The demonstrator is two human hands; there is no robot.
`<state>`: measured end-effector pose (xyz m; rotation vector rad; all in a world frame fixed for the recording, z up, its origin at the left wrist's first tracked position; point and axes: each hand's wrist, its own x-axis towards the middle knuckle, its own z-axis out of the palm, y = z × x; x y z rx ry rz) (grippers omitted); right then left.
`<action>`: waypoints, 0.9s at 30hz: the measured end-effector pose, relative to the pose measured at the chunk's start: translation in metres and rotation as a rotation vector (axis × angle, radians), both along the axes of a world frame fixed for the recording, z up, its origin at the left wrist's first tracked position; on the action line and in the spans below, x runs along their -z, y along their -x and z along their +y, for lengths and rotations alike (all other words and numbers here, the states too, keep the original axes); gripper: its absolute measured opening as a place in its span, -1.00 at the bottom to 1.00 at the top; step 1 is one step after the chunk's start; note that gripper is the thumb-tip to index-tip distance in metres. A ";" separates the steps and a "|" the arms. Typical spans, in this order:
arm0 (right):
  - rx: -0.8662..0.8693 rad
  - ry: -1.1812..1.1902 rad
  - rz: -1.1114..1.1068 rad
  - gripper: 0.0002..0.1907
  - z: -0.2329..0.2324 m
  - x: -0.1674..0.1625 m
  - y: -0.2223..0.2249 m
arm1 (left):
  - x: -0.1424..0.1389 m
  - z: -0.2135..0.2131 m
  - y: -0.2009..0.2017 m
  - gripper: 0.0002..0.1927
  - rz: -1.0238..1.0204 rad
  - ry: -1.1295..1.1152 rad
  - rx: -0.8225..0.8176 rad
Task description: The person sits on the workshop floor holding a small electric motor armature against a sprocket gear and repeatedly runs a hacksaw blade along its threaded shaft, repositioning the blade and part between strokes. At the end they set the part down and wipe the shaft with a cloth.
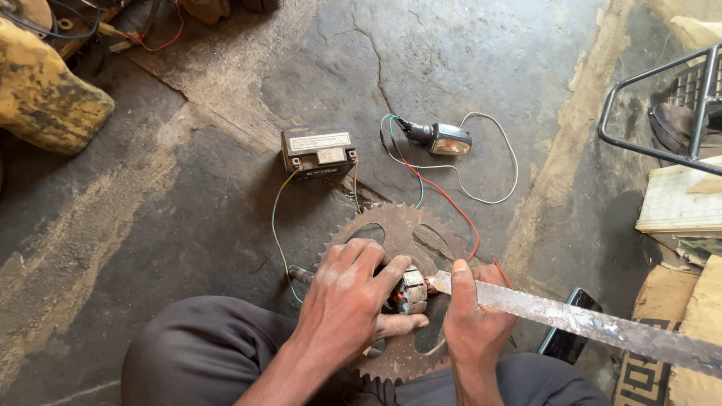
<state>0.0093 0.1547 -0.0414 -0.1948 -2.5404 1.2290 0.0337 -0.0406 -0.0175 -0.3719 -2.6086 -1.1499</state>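
battery (318, 151) – pale labels on top | cardboard boxes (681, 331) – right | dark phone screen (569, 331)

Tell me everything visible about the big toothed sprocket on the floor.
The large rusty brown metal sprocket lies flat on the dark cracked concrete floor, in front of the person's knees. Pointed teeth ring its rim, and oval cut-outs pierce its plate. The left hand rests over its centre, holding a small wound coil part; the right hand covers its right side. A thin red wire crosses its upper right edge.

A small black battery (318, 150) and a turn-signal lamp (444, 139) lie on cracked concrete floor (150, 210).
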 end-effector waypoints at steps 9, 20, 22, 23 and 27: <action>-0.023 -0.010 0.018 -0.70 -0.001 -0.004 0.000 | -0.002 0.000 0.000 -0.25 0.008 -0.003 0.001; -0.027 -0.091 0.006 -0.68 -0.003 -0.008 -0.001 | 0.000 0.000 -0.001 -0.26 -0.006 -0.027 -0.003; -0.048 -0.110 0.015 -0.70 -0.004 -0.009 -0.002 | -0.001 0.001 -0.001 -0.26 -0.010 -0.030 -0.006; -0.058 -0.115 0.022 -0.71 -0.004 -0.010 -0.002 | -0.001 0.001 -0.001 -0.25 -0.004 -0.026 -0.007; -0.070 -0.157 0.036 -0.70 -0.004 -0.010 -0.002 | 0.000 0.000 -0.001 -0.26 -0.003 -0.023 -0.003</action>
